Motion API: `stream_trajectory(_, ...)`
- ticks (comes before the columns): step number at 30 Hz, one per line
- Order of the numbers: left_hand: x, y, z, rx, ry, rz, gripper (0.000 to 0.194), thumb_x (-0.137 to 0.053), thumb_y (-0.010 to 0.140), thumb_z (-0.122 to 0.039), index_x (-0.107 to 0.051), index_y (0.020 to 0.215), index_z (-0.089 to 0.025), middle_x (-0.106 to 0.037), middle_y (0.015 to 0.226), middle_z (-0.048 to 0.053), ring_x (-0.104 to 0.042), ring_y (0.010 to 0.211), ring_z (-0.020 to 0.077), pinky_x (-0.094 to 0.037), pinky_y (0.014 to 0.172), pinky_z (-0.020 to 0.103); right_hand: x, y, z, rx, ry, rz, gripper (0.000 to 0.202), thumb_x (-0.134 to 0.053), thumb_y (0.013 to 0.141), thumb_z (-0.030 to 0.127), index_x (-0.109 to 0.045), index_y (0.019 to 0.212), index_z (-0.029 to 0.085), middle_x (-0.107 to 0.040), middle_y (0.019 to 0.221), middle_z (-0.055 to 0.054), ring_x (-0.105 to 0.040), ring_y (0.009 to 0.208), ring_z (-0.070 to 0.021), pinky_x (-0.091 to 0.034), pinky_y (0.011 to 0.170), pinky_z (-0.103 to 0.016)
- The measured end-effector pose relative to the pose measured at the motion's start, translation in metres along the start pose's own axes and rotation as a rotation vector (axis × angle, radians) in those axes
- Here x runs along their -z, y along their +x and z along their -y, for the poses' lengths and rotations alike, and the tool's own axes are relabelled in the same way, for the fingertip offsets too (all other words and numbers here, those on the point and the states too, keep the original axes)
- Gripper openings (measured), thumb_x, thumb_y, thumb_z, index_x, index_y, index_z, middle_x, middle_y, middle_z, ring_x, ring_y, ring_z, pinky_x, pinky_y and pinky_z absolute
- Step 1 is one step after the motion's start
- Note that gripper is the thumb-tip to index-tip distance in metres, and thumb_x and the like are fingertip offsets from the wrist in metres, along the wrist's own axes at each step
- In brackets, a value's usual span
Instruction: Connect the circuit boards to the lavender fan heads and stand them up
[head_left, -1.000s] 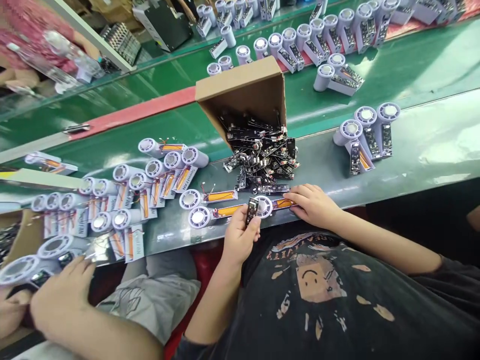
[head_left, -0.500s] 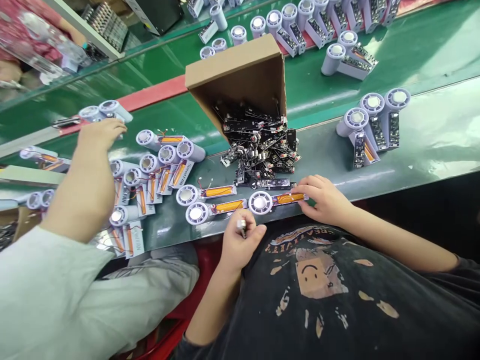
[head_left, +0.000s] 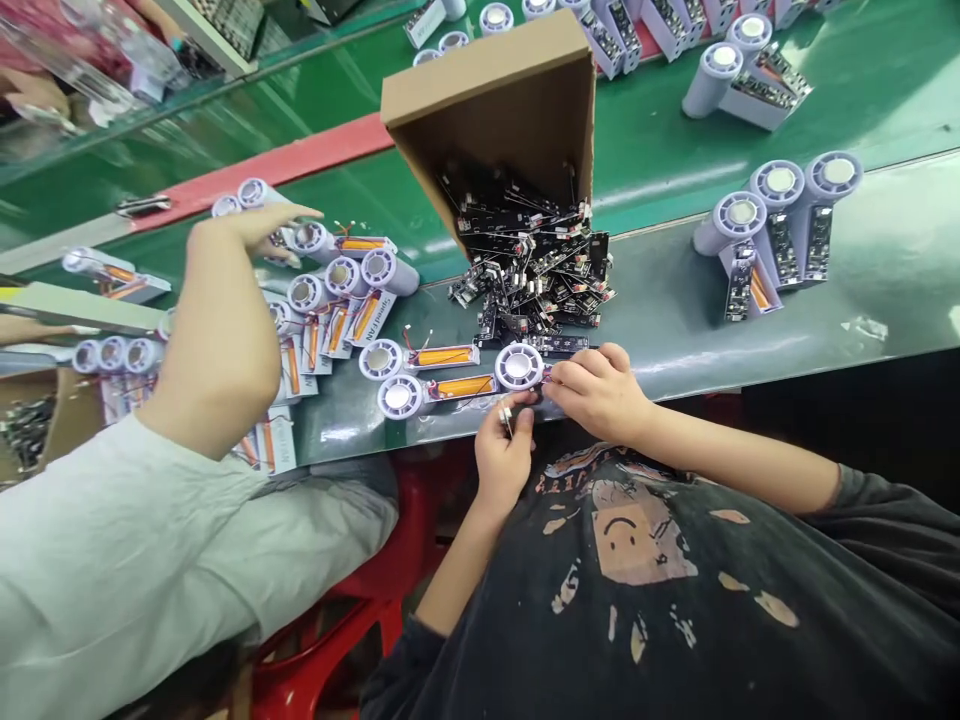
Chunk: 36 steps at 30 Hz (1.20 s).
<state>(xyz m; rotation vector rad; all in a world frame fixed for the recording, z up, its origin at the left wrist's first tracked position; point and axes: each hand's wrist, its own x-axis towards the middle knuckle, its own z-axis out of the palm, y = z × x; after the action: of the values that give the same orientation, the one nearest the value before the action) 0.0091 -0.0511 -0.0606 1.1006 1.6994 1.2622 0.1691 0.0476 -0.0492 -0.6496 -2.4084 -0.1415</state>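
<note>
My left hand [head_left: 504, 455] is below the nearest fan, fingers closed on a small circuit board [head_left: 507, 418] seen nearly edge-on, its white connector upward. My right hand [head_left: 600, 395] is just right of the round head of this lilac handheld fan [head_left: 519, 367]. Its fingertips are pinched at the fan's thin wires, by the neck, and cover most of the open handle. To the left lie two more open fans, an upper one [head_left: 380, 360] and a lower one [head_left: 400, 397], with orange batteries in their handles. Behind them is a heap of black circuit boards [head_left: 532, 270].
A tilted cardboard box [head_left: 487, 80] stands behind the heap. Fans with boards fitted [head_left: 780, 185] stand at the right. At the left, a co-worker's arm [head_left: 225, 330] reaches over several open fans [head_left: 345, 278]. A red stool [head_left: 360, 600] is below the bench edge.
My right hand has moved left along the handle to the fan's neck. My left hand has come up closer to it, still holding the board. The co-worker's hand has moved right.
</note>
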Motion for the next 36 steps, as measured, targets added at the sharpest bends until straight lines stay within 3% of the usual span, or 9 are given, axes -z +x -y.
stream_trajectory(7, -0.009, 0.015, 0.0, 0.302, -0.341, -0.018, 0.056, -0.081, 0.068, -0.055, -0.063, 0.094, -0.009, -0.065, 0.076, 0.006, -0.036, 0.042, 0.0037, -0.028, 0.037, 0.016, 0.001, 0.008, 0.006, -0.037, -0.018, 0.038, 0.024, -0.047, 0.103, 0.024, -0.067, 0.093, 0.019, -0.061, 0.087, -0.004, -0.041, 0.084, -0.0195, -0.027, 0.079, -0.037)
stream_trajectory(12, -0.016, 0.024, -0.016, 0.451, -0.517, -0.082, 0.062, -0.089, 0.05, -0.055, -0.055, 0.077, -0.011, -0.054, 0.061, -0.002, -0.034, 0.04, 0.0025, -0.024, 0.036, 0.015, 0.0, 0.01, 0.008, -0.074, 0.001, 0.166, 0.02, -0.051, 0.1, 0.024, -0.068, 0.091, 0.018, -0.063, 0.089, -0.004, -0.042, 0.083, -0.0208, -0.026, 0.081, -0.038)
stream_trajectory(17, -0.02, 0.028, -0.03, 0.608, -0.609, -0.1, 0.063, -0.091, 0.042, -0.048, -0.048, 0.075, -0.015, -0.045, 0.057, -0.007, -0.033, 0.039, 0.0023, -0.023, 0.035, 0.014, -0.001, 0.009, 0.008, -0.132, 0.078, 0.164, 0.018, -0.052, 0.1, 0.023, -0.068, 0.093, 0.019, -0.062, 0.09, -0.004, -0.043, 0.085, -0.0213, -0.025, 0.082, -0.038)
stream_trajectory(22, -0.027, 0.028, -0.031, 0.605, -0.63, -0.098, 0.045, -0.079, 0.051, -0.037, -0.044, 0.07, -0.016, -0.04, 0.053, -0.008, -0.032, 0.041, 0.0033, -0.023, 0.036, 0.015, -0.003, 0.011, 0.007, -0.179, 0.111, 0.168, 0.016, -0.054, 0.099, 0.024, -0.068, 0.092, 0.019, -0.062, 0.091, -0.004, -0.044, 0.085, -0.0202, -0.026, 0.081, -0.037)
stream_trajectory(27, -0.028, 0.019, -0.028, 0.585, -0.609, -0.093, 0.038, -0.072, 0.053, -0.033, -0.044, 0.072, -0.017, -0.042, 0.053, -0.007, -0.032, 0.041, 0.0048, -0.024, 0.038, 0.016, -0.003, 0.007, 0.003, -0.075, 0.11, 0.104, 0.025, -0.048, 0.103, 0.027, -0.069, 0.088, 0.022, -0.064, 0.093, -0.001, -0.042, 0.087, -0.0198, -0.026, 0.083, -0.038)
stream_trajectory(33, -0.01, 0.001, -0.021, 0.566, -0.649, 0.106, 0.051, -0.081, 0.061, -0.048, -0.051, 0.085, -0.016, -0.04, 0.054, -0.008, -0.026, 0.04, 0.0036, -0.025, 0.039, 0.016, 0.001, 0.013, -0.005, -0.037, 0.298, 0.245, 0.022, -0.054, 0.1, 0.029, -0.07, 0.086, 0.024, -0.063, 0.099, 0.0, -0.042, 0.09, -0.0191, -0.024, 0.083, -0.039)
stream_trajectory(36, -0.005, -0.004, -0.018, 0.492, -0.704, 0.08, 0.056, -0.084, 0.063, -0.049, -0.047, 0.092, -0.019, -0.038, 0.054, -0.01, -0.024, 0.038, 0.0039, -0.025, 0.039, 0.015, 0.001, 0.018, -0.002, -0.074, 0.36, 0.28, 0.02, -0.057, 0.097, 0.027, -0.071, 0.084, 0.023, -0.061, 0.094, -0.001, -0.041, 0.087, -0.0193, -0.023, 0.081, -0.038)
